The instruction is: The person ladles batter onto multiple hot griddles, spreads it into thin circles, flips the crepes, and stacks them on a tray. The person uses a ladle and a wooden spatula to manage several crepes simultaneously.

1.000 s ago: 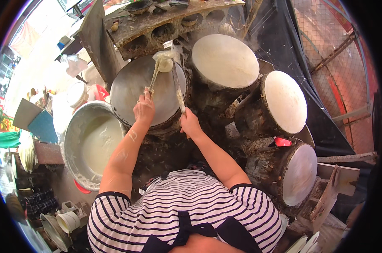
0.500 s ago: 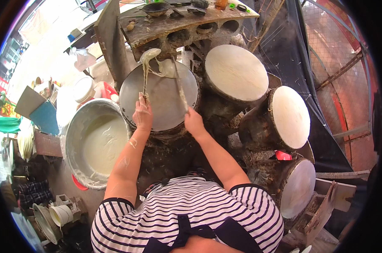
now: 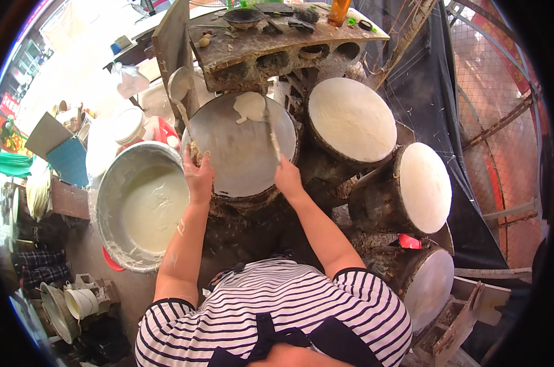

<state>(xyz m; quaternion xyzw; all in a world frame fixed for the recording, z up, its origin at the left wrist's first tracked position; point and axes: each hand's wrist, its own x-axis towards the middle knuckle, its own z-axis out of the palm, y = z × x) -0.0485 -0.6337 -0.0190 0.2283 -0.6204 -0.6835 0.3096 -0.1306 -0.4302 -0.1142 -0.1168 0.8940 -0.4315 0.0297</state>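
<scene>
My left hand [image 3: 198, 178] is closed around the batter-smeared handle of a ladle [image 3: 180, 84], whose bowl is raised over the far left rim of the round griddle [image 3: 234, 162]. In my right hand [image 3: 287, 176] is a stick-handled tool [image 3: 272, 131] coated in batter, reaching across the griddle's right side. What its far end looks like is hard to make out. A patch of pale batter [image 3: 250, 106] lies near the griddle's far edge, beside that tool. Left of my left forearm stands a large metal basin [image 3: 112, 202] with white batter [image 3: 154, 205] inside.
Three more drum-shaped stoves stand at the right, with white-covered tops [image 3: 352, 119], [image 3: 425, 188] and a greyish griddle top [image 3: 428, 290]. A worn bench [image 3: 252, 49] and an upright board [image 3: 174, 46] border the far side. White buckets [image 3: 129, 125] sit behind the basin.
The ladle has swung left, off the batter at the far side to the griddle's left rim. The stringy batter between ladle and tool is gone, and a flat patch remains on the griddle.
</scene>
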